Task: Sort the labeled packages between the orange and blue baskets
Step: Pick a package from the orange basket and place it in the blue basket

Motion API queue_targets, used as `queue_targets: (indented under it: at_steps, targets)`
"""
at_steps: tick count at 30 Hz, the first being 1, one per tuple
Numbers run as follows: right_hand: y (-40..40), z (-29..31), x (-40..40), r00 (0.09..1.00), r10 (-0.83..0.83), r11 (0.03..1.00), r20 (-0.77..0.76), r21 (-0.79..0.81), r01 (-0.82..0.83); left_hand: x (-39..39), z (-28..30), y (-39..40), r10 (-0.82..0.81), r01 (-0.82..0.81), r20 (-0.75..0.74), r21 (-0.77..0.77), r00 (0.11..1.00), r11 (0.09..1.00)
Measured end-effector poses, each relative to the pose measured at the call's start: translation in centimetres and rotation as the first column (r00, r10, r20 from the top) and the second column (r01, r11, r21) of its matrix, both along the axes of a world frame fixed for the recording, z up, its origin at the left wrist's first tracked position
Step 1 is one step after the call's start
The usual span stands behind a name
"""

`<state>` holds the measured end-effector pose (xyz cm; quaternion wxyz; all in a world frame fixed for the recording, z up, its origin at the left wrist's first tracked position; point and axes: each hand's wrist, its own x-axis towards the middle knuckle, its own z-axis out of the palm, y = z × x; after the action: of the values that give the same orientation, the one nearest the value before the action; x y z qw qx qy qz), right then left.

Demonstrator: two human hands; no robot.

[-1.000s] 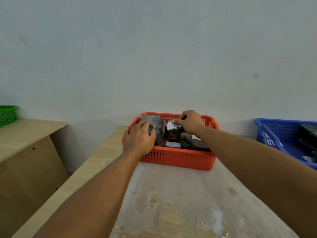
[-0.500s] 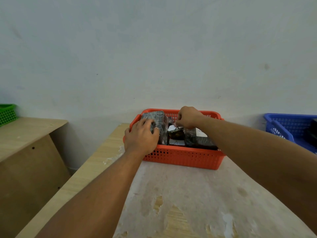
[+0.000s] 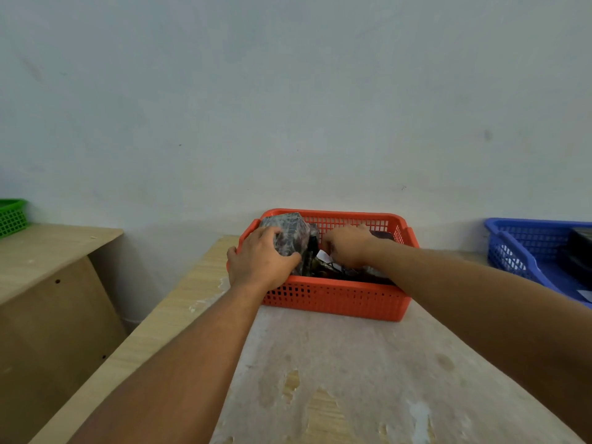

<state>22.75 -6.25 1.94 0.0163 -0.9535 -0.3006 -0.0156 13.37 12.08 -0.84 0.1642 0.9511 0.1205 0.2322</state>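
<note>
An orange basket (image 3: 336,299) stands on the table against the wall and holds several dark wrapped packages. My left hand (image 3: 259,261) grips a grey wrapped package (image 3: 290,230) that stands upright at the basket's left end. My right hand (image 3: 347,246) reaches down into the middle of the basket among the dark packages (image 3: 333,270); its fingers are hidden, so its grip is unclear. A blue basket (image 3: 512,251) at the right edge holds dark packages (image 3: 579,248).
A green basket (image 3: 11,216) sits on a lower wooden shelf (image 3: 48,248) at the left. The table (image 3: 336,379) has a worn, peeling surface and ends at a plain wall behind the baskets.
My right hand has dropped lower into the orange basket and now covers the white labels. My left hand keeps its hold on the grey package. The view has shifted slightly.
</note>
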Motion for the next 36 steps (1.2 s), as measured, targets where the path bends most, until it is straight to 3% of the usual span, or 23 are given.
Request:
queue_targets:
  at_steps: [8, 12, 16, 19, 22, 24, 26, 29, 32, 34, 36]
  targets:
    - [1.0, 1.1, -0.4, 0.977, 0.078, 0.971, 0.199, -0.239, -0.029, 0.1, -0.1, 0.0, 0.014, -0.014, 0.030, -0.024, 0.999, 1.000]
    - [1.9, 0.0, -0.2, 0.978, 0.088, 0.937, 0.190, -0.350, -0.016, 0.1, -0.2, 0.0, 0.014, -0.013, 0.031, -0.021, 0.999, 1.000]
    - [2.2, -0.7, 0.0, 0.992, 0.088, 0.936, 0.092, -0.349, -0.051, 0.1, -0.3, 0.0, 0.016, -0.015, 0.033, -0.006, 0.999, 1.000]
    - [1.5, 0.0, 0.2, 0.998, 0.067, 0.970, 0.010, -0.236, -0.063, 0.1, -0.3, -0.2, 0.011, -0.012, 0.060, 0.012, 0.998, 1.000]
    - [0.9, 1.3, 0.3, 0.994, 0.092, 0.994, 0.054, 0.048, -0.095, 0.0, -0.1, 0.0, -0.009, 0.012, 0.066, -0.039, 0.998, 0.999]
    - [0.6, 1.6, 0.2, 0.983, 0.165, 0.943, 0.083, 0.278, -0.182, -0.2, 0.2, 0.3, -0.055, 0.066, 0.084, -0.134, 0.995, 0.989]
    - [0.6, 1.8, -0.4, 0.951, 0.295, 0.889, 0.089, 0.340, -0.308, -0.2, 0.9, 0.9, -0.096, 0.132, 0.154, -0.251, 0.983, 0.959]
    - [1.6, 1.9, -1.5, 0.895, 0.441, 0.887, 0.062, 0.124, -0.445, -0.2, 1.9, 2.7, -0.089, 0.151, 0.204, -0.312, 0.975, 0.938]
    - [2.9, 1.7, -2.2, 0.863, 0.505, 0.856, 0.014, -0.138, -0.499, -0.1, 1.7, 4.5, -0.030, 0.063, 0.090, -0.393, 0.996, 0.917]
    - [3.5, 1.6, -2.5, 0.850, 0.527, 0.833, 0.013, -0.208, -0.513, -0.1, 0.6, 4.7, -0.010, 0.030, 0.044, -0.472, 0.999, 0.881]
    - [3.9, 1.3, -2.9, 0.819, 0.564, 0.819, 0.105, -0.202, -0.538, -0.1, -0.5, 4.4, 0.001, 0.032, 0.068, -0.494, 0.998, 0.869]
